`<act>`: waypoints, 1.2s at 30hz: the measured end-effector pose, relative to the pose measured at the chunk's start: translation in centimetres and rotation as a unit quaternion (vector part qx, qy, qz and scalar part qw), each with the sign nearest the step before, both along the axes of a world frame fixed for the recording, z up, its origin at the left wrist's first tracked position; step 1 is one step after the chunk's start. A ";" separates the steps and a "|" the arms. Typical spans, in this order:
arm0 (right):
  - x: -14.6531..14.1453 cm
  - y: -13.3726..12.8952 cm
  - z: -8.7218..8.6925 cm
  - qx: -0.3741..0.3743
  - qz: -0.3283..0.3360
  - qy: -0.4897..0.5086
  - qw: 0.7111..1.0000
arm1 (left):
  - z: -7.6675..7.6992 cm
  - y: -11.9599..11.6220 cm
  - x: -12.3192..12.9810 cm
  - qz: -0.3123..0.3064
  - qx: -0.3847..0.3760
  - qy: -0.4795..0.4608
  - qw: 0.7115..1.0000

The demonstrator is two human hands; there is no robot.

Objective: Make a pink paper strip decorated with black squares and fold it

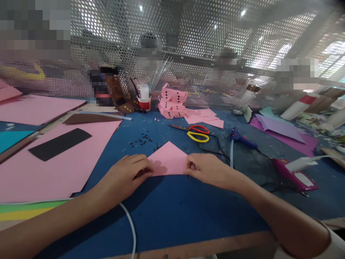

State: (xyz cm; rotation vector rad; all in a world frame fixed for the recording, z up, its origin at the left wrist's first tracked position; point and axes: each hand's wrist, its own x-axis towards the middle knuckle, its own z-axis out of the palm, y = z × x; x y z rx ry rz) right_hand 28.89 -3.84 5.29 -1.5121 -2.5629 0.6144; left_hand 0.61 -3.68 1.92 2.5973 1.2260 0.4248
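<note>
A pink paper (169,158), folded to a peak at its far side, lies on the blue tabletop (172,212) with a straight near edge. My left hand (134,171) pinches its left corner between thumb and fingers. At the opposite corner, my right hand (199,167) grips the paper in the same way. Just beyond the fold are small black paper bits (142,138). Scissors (196,132) with one red and one yellow handle loop lie past the right hand.
Large pink sheets (99,144) with a black strip (60,144) cover the left side. A blue glue gun (242,138), a magenta power strip (296,176) and cables lie to the right. Behind stand a red-and-white cup (145,102), a pink dotted paper piece (172,100) and perforated metal mesh (194,43).
</note>
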 end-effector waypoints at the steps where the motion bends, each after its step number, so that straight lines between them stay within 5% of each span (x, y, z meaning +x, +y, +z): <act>1: 0.0 0.0 0.0 -0.001 -0.001 0.000 1.000 | 0.0 -0.1 0.0 -0.010 0.014 0.011 1.000; 7: 0.2 0.3 -0.5 -0.005 0.002 0.005 1.000 | -0.6 -0.2 -0.4 -0.108 0.079 0.048 0.990; 14: 0.4 0.5 -0.7 -0.008 0.005 0.013 1.000 | -0.3 -0.5 -0.3 -0.138 0.119 0.095 0.979; 36: 0.5 0.8 -1.3 0.003 0.016 0.017 1.000 | 0.2 -2.7 1.9 -0.102 0.149 0.183 0.966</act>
